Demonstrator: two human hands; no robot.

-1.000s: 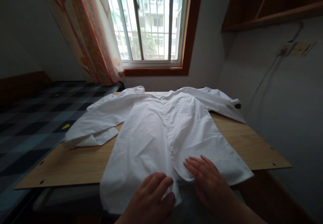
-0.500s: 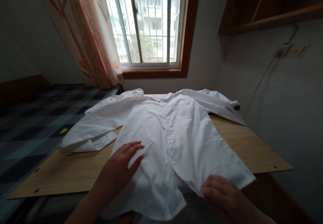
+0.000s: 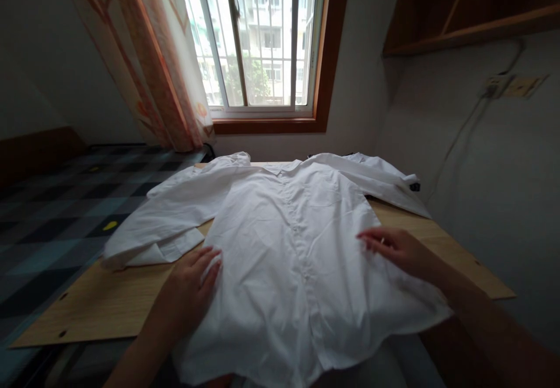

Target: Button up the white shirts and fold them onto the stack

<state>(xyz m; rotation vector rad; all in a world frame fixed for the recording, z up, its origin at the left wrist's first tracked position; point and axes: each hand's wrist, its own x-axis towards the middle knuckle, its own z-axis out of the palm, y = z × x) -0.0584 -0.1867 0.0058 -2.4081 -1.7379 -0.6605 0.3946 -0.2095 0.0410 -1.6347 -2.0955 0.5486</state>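
A white long-sleeved button-up shirt (image 3: pixel 271 259) lies front up, its collar away from me and its hem hanging over the near edge of a wooden board (image 3: pixel 118 300). The button placket runs down the middle with the two front panels meeting. My left hand (image 3: pixel 192 283) rests on the shirt's left side edge, fingers extended and holding nothing. At the right side, my right hand (image 3: pixel 398 251) has its fingers drawn together on the shirt's fabric, pinching it near the side edge. Both sleeves are spread outward, the left one with its cuff bent toward me.
A bed with a dark checked cover (image 3: pixel 56 219) stands on the left. Beyond the board are a barred window (image 3: pixel 262 44) and a patterned curtain (image 3: pixel 153 61). A wooden shelf (image 3: pixel 472 32) and a socket with a cord (image 3: pixel 492 87) are on the right wall.
My right hand has moved up and outward from the hem to the shirt's right side. My left hand has shifted left to the side edge. The gap between the front panels has closed.
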